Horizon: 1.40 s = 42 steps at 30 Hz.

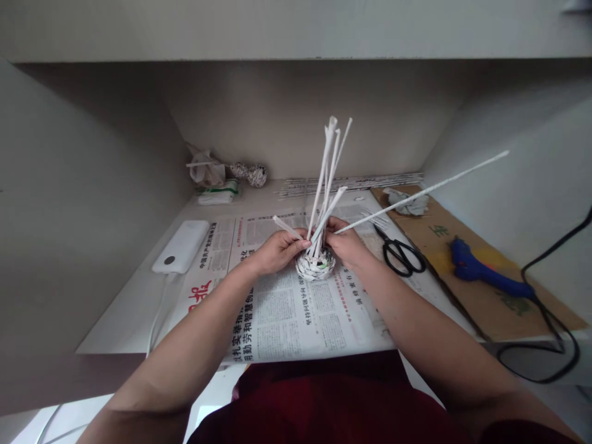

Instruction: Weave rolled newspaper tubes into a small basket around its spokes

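Between my hands is a small round woven piece (pixel 315 266) made of rolled newspaper, above the newspaper sheet (pixel 287 327). Several white paper tubes (pixel 326 166) stand up from it, and one long paper tube (pixel 430 188) slants out to the right. My left hand (pixel 282 250) is closed at its left side, thumb and fingers pinching the base of the tubes. My right hand (pixel 345 243) is closed around the right side, by the foot of the long tube. Its fingertips are partly hidden behind the tubes.
Black scissors (pixel 402 256) lie right of my hands. Beyond them, a blue glue gun (pixel 485 271) with a black cord rests on cardboard (pixel 444 246). A white power bank (pixel 180 246) is at left. At the back are a bundle of paper rolls (pixel 351 184) and woven balls (pixel 256 175).
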Motion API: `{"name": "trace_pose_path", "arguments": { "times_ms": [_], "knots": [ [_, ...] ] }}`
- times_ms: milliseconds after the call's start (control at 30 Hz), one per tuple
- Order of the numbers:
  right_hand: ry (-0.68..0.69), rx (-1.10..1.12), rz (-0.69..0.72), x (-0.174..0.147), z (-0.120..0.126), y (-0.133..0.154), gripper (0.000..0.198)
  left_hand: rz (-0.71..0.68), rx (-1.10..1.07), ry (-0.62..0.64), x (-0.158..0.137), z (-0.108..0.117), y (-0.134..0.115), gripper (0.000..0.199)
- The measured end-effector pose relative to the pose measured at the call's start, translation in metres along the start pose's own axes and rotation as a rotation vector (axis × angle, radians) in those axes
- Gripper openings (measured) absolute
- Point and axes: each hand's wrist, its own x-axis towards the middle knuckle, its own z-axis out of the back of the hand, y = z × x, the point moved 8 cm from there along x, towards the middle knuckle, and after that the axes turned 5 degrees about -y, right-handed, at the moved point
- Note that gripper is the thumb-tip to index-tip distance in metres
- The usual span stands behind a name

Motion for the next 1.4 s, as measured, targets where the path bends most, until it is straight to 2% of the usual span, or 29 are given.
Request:
{"name": "trace_pose_path", "arguments": {
  "times_ms": [267, 467, 533, 600, 667, 767, 900, 1033, 1100, 1267, 1400],
  "knots": [
    [-0.004, -0.116, 0.015, -0.002, -0.001, 0.002, 0.031, -0.014, 0.067, 0.108, -0.003, 0.002, -0.010, 0.024],
    [0.032, -0.722, -0.070, -0.003, 0.031, 0.021, 0.036, -0.009, 0.041, 0.080, -0.002, 0.001, -0.007, 0.029],
    [0.111, -0.688, -0.167, -0.007, 0.037, 0.026, 0.045, -0.014, 0.047, 0.068, -0.001, 0.000, -0.006, 0.029],
    [0.219, -0.541, -0.204, -0.013, 0.031, 0.033, 0.044, -0.017, 0.055, 0.068, -0.001, -0.002, -0.006, 0.029],
    [0.305, -0.450, -0.152, -0.018, 0.019, 0.041, 0.037, -0.012, 0.053, 0.073, -0.001, -0.004, -0.008, 0.029],
    [0.393, -0.492, -0.015, -0.026, 0.000, 0.043, 0.038, 0.015, 0.037, 0.056, -0.002, -0.004, -0.009, 0.027],
    [0.359, -0.554, 0.132, -0.029, -0.012, 0.041, 0.026, 0.040, 0.035, 0.071, -0.004, -0.004, -0.008, 0.026],
    [0.258, -0.483, 0.191, -0.028, -0.009, 0.047, 0.024, 0.010, 0.109, 0.088, -0.005, -0.002, -0.010, 0.027],
    [0.233, -0.450, 0.193, -0.027, -0.007, 0.050, 0.025, 0.003, 0.146, 0.085, -0.005, -0.002, -0.010, 0.027],
    [0.342, -0.523, 0.135, -0.030, -0.012, 0.041, 0.023, 0.031, 0.135, 0.087, -0.005, -0.005, -0.004, 0.022],
    [0.303, -0.581, 0.164, -0.030, -0.010, 0.041, 0.021, 0.041, 0.071, 0.155, -0.008, -0.008, -0.005, 0.021]
  ]
}}
